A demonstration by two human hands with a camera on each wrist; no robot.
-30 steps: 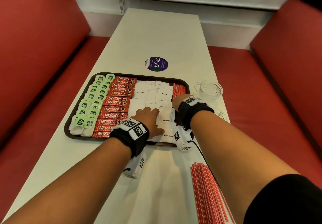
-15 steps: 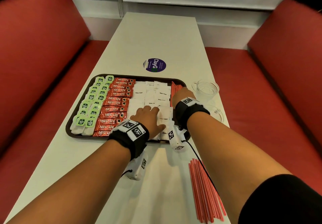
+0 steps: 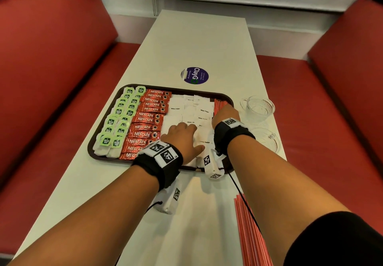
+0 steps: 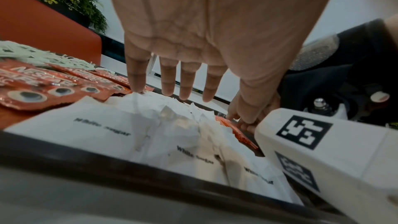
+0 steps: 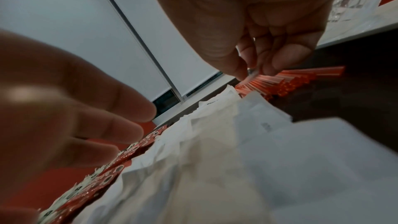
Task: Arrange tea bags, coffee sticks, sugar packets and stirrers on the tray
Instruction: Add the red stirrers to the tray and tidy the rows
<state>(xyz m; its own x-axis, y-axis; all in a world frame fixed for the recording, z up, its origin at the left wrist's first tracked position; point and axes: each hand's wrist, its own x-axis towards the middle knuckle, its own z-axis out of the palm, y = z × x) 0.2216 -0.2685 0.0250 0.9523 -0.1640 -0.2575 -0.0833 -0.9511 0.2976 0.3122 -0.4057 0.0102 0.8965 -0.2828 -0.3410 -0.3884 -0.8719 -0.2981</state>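
A dark brown tray point(image 3: 94, 141) holds green-tagged tea bags point(image 3: 121, 116), red Nescafe coffee sticks point(image 3: 149, 118), white sugar packets point(image 3: 186, 108) and red stirrers point(image 3: 218, 103) in columns from left to right. My left hand point(image 3: 182, 139) lies flat on the near sugar packets point(image 4: 103, 125), and its straight fingers point(image 4: 187, 81) touch them. My right hand point(image 3: 226, 112) is over the tray's right side. Its curled thumb and fingertips point(image 5: 277, 64) pinch the ends of the stirrers point(image 5: 286, 81).
More red stirrers point(image 3: 250, 234) lie loose on the white table point(image 3: 199, 37) at the near right. Two glass cups point(image 3: 258, 106) stand right of the tray. A round purple sticker point(image 3: 194, 75) lies beyond it. Red benches point(image 3: 41, 69) flank the table.
Both hands stay almost where they were, the left on the sugar packets and the right at the stirrers. The head view has shifted slightly.
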